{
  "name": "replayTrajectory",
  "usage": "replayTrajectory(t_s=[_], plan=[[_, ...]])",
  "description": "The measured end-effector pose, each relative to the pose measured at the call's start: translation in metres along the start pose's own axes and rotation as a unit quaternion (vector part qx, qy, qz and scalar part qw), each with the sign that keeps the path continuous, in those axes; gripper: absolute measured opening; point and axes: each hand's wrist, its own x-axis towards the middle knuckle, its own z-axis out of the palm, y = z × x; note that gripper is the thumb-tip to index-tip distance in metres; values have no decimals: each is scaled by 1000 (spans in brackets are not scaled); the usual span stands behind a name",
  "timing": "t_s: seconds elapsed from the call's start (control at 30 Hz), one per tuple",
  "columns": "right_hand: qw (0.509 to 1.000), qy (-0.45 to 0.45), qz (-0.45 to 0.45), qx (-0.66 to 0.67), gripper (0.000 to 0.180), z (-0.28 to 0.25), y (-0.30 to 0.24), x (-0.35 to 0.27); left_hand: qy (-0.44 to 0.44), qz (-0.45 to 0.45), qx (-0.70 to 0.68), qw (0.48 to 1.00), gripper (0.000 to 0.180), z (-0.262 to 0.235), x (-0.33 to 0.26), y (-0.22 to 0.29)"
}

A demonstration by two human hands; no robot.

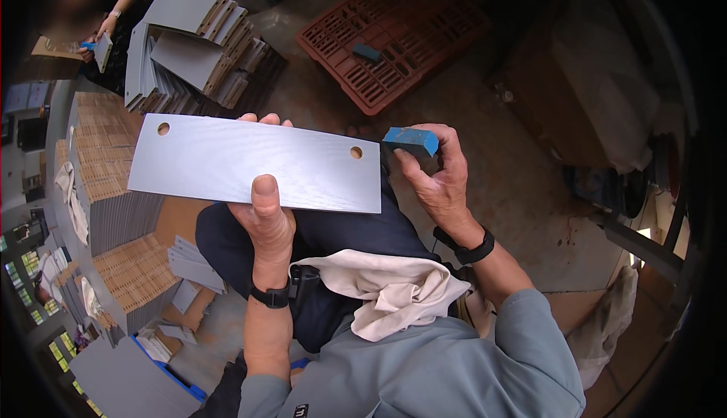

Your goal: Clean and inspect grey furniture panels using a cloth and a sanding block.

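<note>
A grey painted wooden panel (250, 162) with a round hole near each end lies across my left hand (266, 210). The left thumb presses on its face, and the fingertips show past its far edge. In my right hand (443, 179) is a blue sanding block (411, 141), pinched between thumb and fingers just off the panel's right end. A small gap seems to part block and panel. A cream cloth (386, 285) rests on my lap below the panel.
A red plastic pallet (363, 94) with another blue block (367, 53) on it stands ahead. Stacked grey panels (185, 10) are at the upper left, beside another person's hand (102, 32). More panel stacks (113, 153) line the left. A large box (560, 107) stands at right.
</note>
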Motion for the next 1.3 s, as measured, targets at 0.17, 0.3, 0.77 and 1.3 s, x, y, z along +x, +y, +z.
replayTrajectory(t_s=[0.17, 0.3, 0.77, 1.3], plan=[[996, 11, -52, 72, 34, 0, -3, -5, 0, -1, -2, 1000, 94, 0, 0, 0], [999, 12, -49, -11, 35, 0, 4, 3, -3, -2, 8, 1000, 93, 0, 0, -1], [903, -160, -221, -332, 66, -45, -48, 29, 16, -14, -6, 1000, 92, 4, 1, 3], [880, -135, -183, -417, 50, -34, -14, 40, 1, 1, 3, 1000, 89, 2, -1, -1]])
